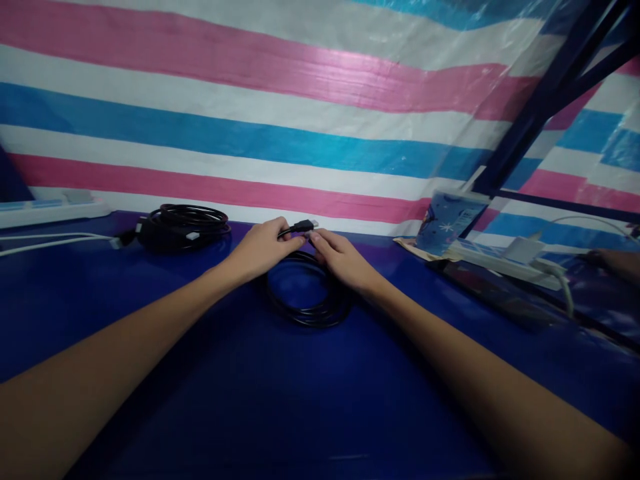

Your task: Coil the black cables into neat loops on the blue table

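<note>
A black USB cable (313, 315) lies in a loose coil on the blue tabletop, below and between my two hands. My left hand (265, 248) is closed round the cable near one end. That end's black plug (303, 227), with a metal tip, sticks out past the fingers toward the right. Fingertips of my right hand (340, 257) are pinched together just beneath the plug, on a small greyish piece I cannot make out. The two hands nearly meet at the coil's far side, and the right hand hides part of the loops.
Another coiled black cable (187, 223) lies at the left, near white cords and a white power strip (50, 210). To the right stand a blue patterned cup (447, 223), a second power strip (515, 260) and a dark flat phone-like object (500, 293). Striped sheeting (250, 133) hangs behind.
</note>
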`<state>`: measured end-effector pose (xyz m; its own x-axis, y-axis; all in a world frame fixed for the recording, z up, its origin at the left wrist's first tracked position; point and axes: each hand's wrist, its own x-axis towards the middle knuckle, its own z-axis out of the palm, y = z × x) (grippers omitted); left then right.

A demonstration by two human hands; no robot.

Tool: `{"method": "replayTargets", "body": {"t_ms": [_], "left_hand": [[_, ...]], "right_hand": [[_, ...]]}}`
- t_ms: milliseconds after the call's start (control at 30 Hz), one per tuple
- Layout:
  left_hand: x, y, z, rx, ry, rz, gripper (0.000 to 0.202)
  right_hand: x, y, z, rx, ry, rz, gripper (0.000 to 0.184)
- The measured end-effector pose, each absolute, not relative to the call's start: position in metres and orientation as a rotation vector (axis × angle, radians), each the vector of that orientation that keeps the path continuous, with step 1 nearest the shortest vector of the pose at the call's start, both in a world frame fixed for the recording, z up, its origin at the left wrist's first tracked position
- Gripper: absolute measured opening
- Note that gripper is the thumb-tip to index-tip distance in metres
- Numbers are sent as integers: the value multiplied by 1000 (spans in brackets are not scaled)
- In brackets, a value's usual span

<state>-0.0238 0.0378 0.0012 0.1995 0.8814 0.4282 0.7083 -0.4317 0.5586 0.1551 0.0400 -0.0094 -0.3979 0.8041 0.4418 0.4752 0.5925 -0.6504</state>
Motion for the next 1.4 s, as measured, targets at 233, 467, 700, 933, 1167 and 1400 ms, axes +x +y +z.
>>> {"method": "replayTargets", "body": {"t_ms": [233, 467, 700, 933, 1167, 1400], "left_hand": [[-26, 43, 1, 2269, 991, 1116, 41], [-33, 46, 2, 2215, 1259, 1089, 35], [-39, 52, -3, 2221, 1669, 887, 34], [-31, 39, 11, 2401, 1704, 1036, 35], [-25, 37, 11, 1566, 1328, 1005, 36], [-12, 21, 19, 1596, 935, 1099, 31]], "right_hand": [[161, 42, -4, -886, -2085, 562, 32], [172, 54, -5, -1019, -2013, 509, 26], [168, 46, 2, -1137, -1686, 880, 15], [160, 43, 4, -1072, -1429, 1060, 15], [156, 44, 2, -1018, -1342, 881, 15], [152, 39, 0, -859, -1856, 312, 24]]}}
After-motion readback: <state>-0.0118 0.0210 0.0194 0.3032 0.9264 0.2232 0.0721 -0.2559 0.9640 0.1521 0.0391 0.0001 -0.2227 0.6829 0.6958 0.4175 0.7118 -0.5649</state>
